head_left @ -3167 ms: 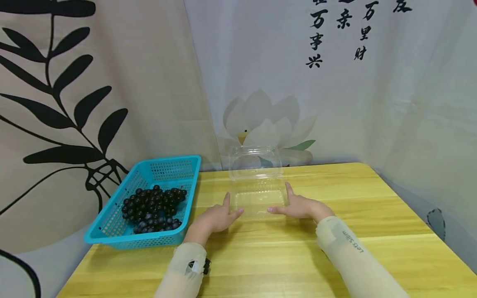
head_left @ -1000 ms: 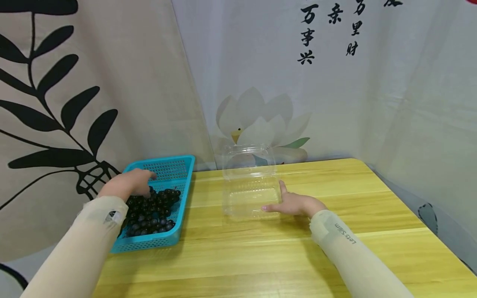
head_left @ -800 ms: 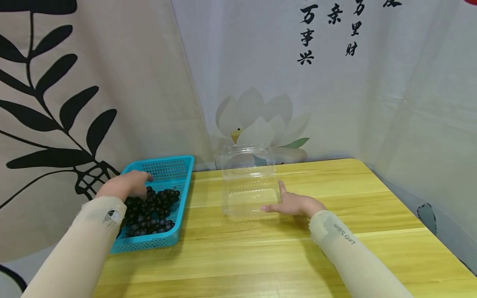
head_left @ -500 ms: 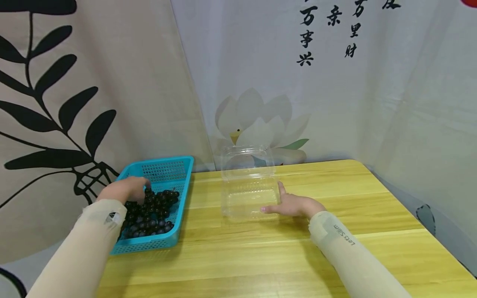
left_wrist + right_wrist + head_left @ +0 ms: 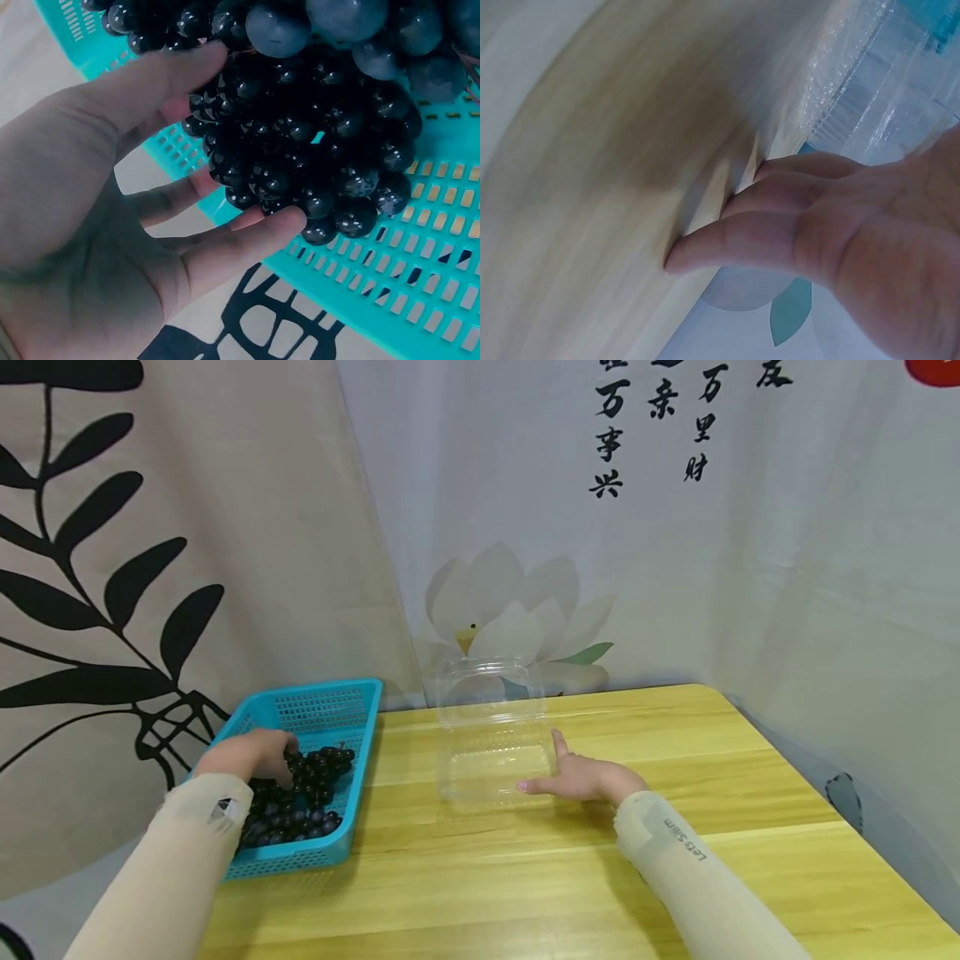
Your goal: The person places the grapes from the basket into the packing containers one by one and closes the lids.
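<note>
Hazard, first: black grapes point(image 5: 300, 150), glossy, close-packed. A pinch on only a few outer berries, by judgement, could have pulled them off and let the rest drop. Hazard, second: bluish grapes point(image 5: 346, 13), larger, set against the black ones; your lift might have dragged them along, the two kinds lying in contact. Hazard, third: clear container point(image 5: 495, 764), thin-walled and lid up (light by the look of it); a nudge from your fingers or an uneven load could have slid or tipped it.

Left hand point(image 5: 253, 754), yours: inside the blue basket point(image 5: 367, 718), at the left part of the fruit. Thumb and fingers lay spread about the side of the black grapes; several fingertips were hidden behind the berries, so you could not be said for certain to have gripped them.

Right hand point(image 5: 581, 777), yours: loosely extended, holding nothing, well apart from the fruit. It lay at the container's right side, thumb towards the near right corner; whether it touched the plastic could not be told.

Position, black grapes: in the basket, at your left hand, with the container standing on the worktop point(image 5: 600, 877) between basket and right hand.
</note>
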`<state>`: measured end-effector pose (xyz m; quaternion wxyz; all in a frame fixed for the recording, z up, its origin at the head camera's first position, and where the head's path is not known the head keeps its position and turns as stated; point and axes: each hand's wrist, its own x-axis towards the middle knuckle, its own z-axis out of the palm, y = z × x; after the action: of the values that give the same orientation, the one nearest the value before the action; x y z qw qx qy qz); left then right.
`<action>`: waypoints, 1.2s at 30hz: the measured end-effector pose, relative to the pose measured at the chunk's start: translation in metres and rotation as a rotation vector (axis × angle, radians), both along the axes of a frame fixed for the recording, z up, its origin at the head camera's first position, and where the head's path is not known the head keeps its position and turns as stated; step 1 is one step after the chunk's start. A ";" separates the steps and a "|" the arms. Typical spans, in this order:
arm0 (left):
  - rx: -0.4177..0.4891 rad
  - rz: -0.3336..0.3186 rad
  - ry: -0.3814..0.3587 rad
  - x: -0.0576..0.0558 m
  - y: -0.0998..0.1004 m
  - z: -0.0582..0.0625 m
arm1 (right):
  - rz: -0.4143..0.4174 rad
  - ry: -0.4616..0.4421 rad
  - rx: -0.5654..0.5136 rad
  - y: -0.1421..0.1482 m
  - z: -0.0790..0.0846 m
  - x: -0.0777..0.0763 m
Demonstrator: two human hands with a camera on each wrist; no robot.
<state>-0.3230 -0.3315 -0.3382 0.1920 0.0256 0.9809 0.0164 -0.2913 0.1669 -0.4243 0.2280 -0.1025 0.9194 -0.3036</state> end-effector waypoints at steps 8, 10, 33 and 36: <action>-0.033 -0.013 -0.037 -0.002 0.001 0.005 | 0.008 0.006 -0.004 0.000 0.001 -0.002; -0.027 0.000 -0.045 -0.004 -0.001 0.006 | 0.006 0.005 -0.009 0.000 0.001 -0.002; 0.094 0.130 -0.095 0.014 -0.011 0.006 | 0.018 0.022 -0.002 0.002 -0.002 -0.003; 0.046 0.100 -0.094 0.005 -0.020 -0.003 | 0.021 0.020 -0.001 0.001 -0.003 -0.004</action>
<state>-0.3176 -0.3510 -0.3409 0.2359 -0.0200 0.9703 0.0496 -0.2949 0.1679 -0.4274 0.2219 -0.1155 0.9204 -0.3005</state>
